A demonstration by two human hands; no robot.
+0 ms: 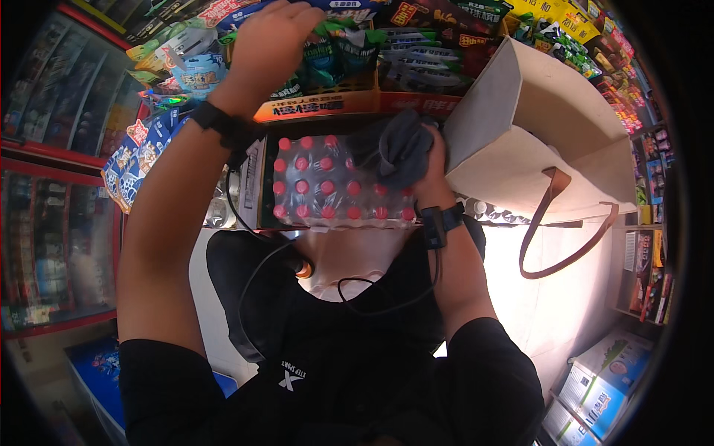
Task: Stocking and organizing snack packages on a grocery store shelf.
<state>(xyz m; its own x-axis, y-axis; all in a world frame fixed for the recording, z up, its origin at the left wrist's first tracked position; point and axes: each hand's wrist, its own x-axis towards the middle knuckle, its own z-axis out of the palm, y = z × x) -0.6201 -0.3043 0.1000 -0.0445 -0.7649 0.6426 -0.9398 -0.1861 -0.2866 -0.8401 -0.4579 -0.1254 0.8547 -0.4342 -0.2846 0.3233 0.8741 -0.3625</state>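
My left hand (273,42) reaches over the snack display at the top, against the green snack packets (334,53); its fingertips are partly hidden, so what it grips cannot be told. In my right hand (438,161) is a bunched dark grey cloth (404,148), held over the back right corner of a shrink-wrapped pack of bottles with red caps (329,187). The pack lies in front of me, below the orange front edge of the display box (318,106). A blue snack pouch (198,72) is left of my left wrist.
A large white open bag (485,111) with a brown strap (549,267) stands at the right. Red-framed glass cabinets (61,161) line the left side. Shelves of packets (650,267) and a blue and white carton (599,390) are at the far right. Thin black cables hang from both wrists.
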